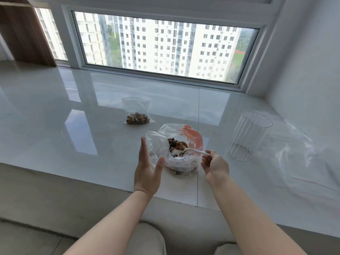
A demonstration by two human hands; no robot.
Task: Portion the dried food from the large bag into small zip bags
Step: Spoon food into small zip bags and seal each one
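Dried food (177,144), brown and dark, heaps in the clear bag (184,162); left hand (147,172) open beside it, right hand (214,163) apparently pinching a spoon (195,150).

The large clear bag (181,159) with a pink patch sat open on the glossy tabletop (73,126) in front of me, nuts and dark dried fruit (177,144) heaped inside. A white plastic spoon (193,150) reached into its mouth. Farther back lay a small zip bag (137,111), upright and partly filled with the same mix.
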